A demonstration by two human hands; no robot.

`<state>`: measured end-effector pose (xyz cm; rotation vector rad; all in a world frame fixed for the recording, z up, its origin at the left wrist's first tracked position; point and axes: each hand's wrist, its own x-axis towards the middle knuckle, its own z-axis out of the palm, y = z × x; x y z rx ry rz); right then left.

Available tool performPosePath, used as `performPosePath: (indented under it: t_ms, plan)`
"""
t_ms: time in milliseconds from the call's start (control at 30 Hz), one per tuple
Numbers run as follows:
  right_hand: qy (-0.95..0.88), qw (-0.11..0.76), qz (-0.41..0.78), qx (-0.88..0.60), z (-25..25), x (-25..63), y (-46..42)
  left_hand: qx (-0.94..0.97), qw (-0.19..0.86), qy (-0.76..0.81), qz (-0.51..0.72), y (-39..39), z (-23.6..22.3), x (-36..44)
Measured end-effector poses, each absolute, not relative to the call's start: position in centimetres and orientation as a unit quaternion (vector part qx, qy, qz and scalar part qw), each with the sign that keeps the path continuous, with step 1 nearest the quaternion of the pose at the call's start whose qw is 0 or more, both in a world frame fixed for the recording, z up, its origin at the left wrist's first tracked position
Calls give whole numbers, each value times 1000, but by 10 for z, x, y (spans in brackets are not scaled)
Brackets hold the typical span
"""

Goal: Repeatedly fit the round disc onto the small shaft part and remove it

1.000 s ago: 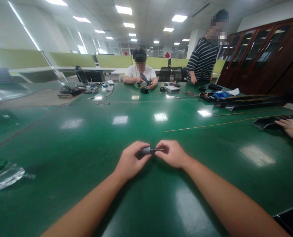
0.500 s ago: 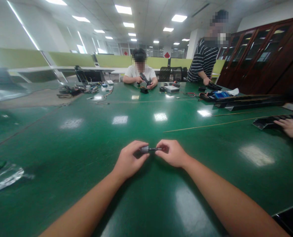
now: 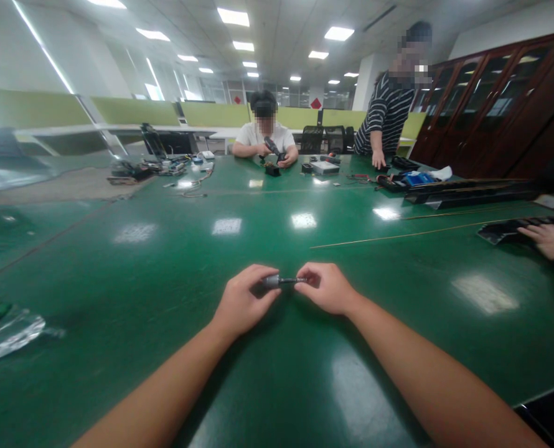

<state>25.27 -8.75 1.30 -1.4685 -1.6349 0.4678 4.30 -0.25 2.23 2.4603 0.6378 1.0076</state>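
Just above the green table, my left hand (image 3: 245,298) is closed on a small grey cylinder (image 3: 272,282) with a thin dark shaft (image 3: 288,280) pointing right, perhaps a small screwdriver. Thumb and fingers pinch the cylinder from either side, and its left end is hidden in the palm. My right hand (image 3: 326,287) pinches the far end of the shaft, where the fingertips cover what is there. A short stretch of shaft shows between the two hands, held about level.
A thin brass-coloured rod (image 3: 365,241) lies ahead to the right. Another person's hand (image 3: 550,241) rests on a black channel piece (image 3: 498,233) at right. Clear plastic (image 3: 13,336) lies at left. Across the table, a seated person (image 3: 265,134) holds a power drill; a standing person (image 3: 389,112) reaches down.
The standing person's arm has swung left and down, the hand now low at the table. My hands keep their grip, with only a very slight shift.
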Motion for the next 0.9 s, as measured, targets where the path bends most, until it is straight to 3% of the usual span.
performPosePath:
  t_ms: [300, 500, 733, 900]
  plan:
    - [-646, 435, 179, -602, 15, 257, -87, 872, 209, 252, 364, 2, 21, 41]
    - [-646, 429, 198, -599, 12, 254, -87, 823, 210, 356, 390, 8, 22, 39]
    - [-661, 410, 219, -589, 5, 251, -85, 629, 483, 397, 462, 14, 18, 45]
    - [-662, 413, 218, -585, 3, 250, -83, 603, 526, 392, 454, 9, 33, 38]
